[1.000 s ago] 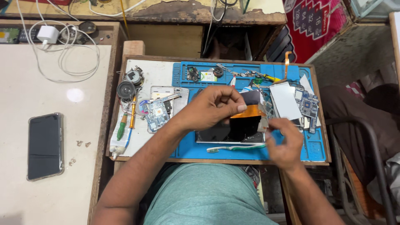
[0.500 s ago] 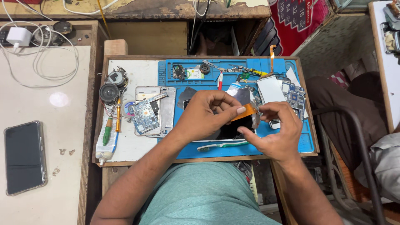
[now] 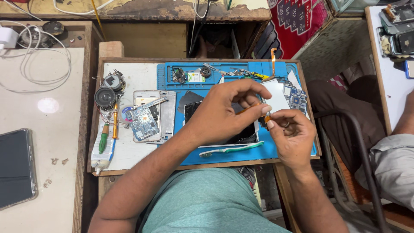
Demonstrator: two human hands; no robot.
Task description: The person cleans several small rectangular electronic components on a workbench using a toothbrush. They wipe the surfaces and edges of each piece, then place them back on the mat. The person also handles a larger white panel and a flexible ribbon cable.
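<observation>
My left hand and my right hand meet above a blue work mat. Both pinch a small orange flex strip between their fingertips. Beneath the hands lies a dark opened phone body, mostly hidden by my left hand. A white rectangular part lies just behind the fingertips.
A toothbrush lies at the mat's front. A circuit board on a phone frame, a round speaker, screwdrivers and a glue tube sit at the left. A phone lies on the left table. Another person's arm is at the right.
My right hand has risen from the mat's front edge to join my left hand. The orange strip is now pinched between both. The camera view shifted.
</observation>
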